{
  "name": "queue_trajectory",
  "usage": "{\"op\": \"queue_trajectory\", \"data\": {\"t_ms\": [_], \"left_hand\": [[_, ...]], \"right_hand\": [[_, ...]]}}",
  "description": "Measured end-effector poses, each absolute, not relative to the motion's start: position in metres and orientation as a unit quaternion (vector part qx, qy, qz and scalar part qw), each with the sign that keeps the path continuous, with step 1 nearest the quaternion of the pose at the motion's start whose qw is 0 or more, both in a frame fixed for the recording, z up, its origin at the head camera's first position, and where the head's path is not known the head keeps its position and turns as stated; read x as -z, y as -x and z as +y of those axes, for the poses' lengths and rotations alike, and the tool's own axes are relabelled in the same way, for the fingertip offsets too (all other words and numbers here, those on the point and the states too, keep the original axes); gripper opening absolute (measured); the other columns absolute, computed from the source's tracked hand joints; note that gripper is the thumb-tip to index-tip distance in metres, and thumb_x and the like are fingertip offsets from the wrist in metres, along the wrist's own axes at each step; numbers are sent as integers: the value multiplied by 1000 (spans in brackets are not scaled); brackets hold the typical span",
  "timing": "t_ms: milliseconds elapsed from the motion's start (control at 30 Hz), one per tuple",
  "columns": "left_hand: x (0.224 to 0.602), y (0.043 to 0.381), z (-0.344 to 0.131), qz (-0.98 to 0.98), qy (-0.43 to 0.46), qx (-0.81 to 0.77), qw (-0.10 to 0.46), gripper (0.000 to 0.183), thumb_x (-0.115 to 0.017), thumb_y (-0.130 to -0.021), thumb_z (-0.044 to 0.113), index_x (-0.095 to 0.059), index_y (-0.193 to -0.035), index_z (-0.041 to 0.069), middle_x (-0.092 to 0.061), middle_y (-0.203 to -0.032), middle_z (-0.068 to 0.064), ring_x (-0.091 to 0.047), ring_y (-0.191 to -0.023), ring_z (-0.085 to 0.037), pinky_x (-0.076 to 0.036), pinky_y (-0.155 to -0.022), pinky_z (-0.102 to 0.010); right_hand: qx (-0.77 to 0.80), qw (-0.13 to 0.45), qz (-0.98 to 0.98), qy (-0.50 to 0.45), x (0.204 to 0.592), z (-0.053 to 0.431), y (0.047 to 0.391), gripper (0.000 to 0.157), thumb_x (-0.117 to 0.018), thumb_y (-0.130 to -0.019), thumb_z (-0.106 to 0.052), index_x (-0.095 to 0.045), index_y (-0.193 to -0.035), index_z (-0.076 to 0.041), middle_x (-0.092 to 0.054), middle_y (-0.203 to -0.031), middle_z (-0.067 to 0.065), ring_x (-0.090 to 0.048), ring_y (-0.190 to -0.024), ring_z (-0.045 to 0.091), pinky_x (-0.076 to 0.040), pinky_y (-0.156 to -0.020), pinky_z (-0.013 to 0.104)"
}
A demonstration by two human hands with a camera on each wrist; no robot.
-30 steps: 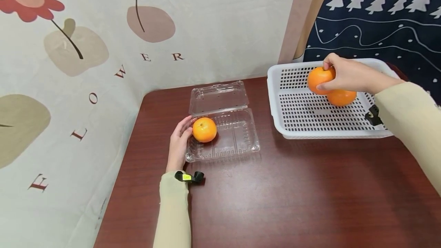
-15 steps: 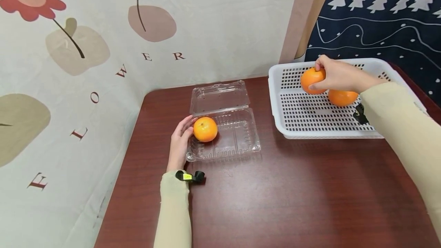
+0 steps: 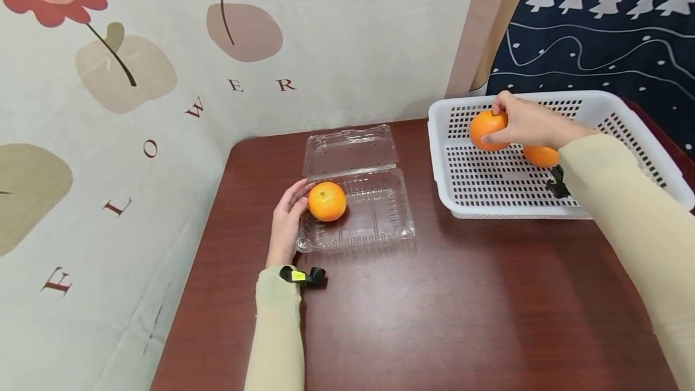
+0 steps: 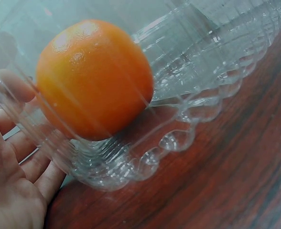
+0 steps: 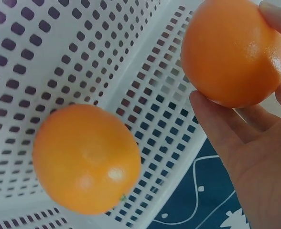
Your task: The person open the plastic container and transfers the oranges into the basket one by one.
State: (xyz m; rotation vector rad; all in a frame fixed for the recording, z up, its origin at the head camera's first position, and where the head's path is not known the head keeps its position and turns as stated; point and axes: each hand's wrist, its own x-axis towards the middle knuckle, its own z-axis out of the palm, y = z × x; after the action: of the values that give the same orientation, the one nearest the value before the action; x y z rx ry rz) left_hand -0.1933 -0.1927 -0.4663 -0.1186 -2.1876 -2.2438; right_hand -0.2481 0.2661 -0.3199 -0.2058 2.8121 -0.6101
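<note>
1. Pinching one orange (image 3: 487, 131) between thumb and fingers, the right hand (image 3: 526, 122) is over the inside of a white perforated plastic basket (image 3: 521, 213).
2. A second orange (image 3: 540, 156) lies in the basket, partly hidden by the right hand and forearm in the head view; the right wrist view shows a gap between these two fruits.
3. The left hand (image 3: 285, 222) rests against the left side of a clear plastic clamshell container (image 3: 382, 216), its fingers loosely extended and its thumb apart from them; in the left wrist view, fingers show through the transparent wall.
4. Inside that container, at its left end beside the thumb, sits a third orange (image 3: 327, 202) with a small stem mark on top.
5. The container's hinged lid (image 3: 350, 149) is laid back behind its base.
6. Basket and container stand side by side on a dark reddish-brown worktop (image 3: 412, 318), so the hands are well apart.
7. Both arms wear pale yellow sleeves (image 3: 279, 330).
8. Behind are a pale cloth (image 3: 353, 47) printed with flowers and letters, and a navy cloth (image 3: 597, 59) with white trees.
</note>
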Motion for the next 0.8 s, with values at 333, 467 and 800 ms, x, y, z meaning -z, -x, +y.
{"op": "queue_trajectory", "data": {"t_ms": [333,467,800], "left_hand": [[466,194,-192,-696,41,717,3,37,-48,-92,20,-47,-130,18,-52,-125,-2,-44,-117,-13,-34,-98,-32],[458,190,-191,-696,40,717,-2,37,-47,-93,17,-46,-130,15,-52,-126,-3,-44,-118,-13,-34,-98,-32],[447,185,-189,-690,32,723,-9,38,-45,-93,11,-44,-132,10,-50,-127,-7,-44,-118,-14,-33,-99,-34]], "right_hand": [[222,140,963,68,330,265,250,65,-67,-74,-46,-29,-108,-6,-46,-99,18,-46,-81,29,-36,-67,37],[212,146,963,77,334,261,251,64,-67,-74,-45,-30,-108,-6,-48,-99,18,-47,-82,29,-37,-67,36],[208,142,964,87,343,256,251,60,-68,-74,-42,-31,-106,-7,-47,-98,17,-46,-81,28,-36,-66,35]]}}
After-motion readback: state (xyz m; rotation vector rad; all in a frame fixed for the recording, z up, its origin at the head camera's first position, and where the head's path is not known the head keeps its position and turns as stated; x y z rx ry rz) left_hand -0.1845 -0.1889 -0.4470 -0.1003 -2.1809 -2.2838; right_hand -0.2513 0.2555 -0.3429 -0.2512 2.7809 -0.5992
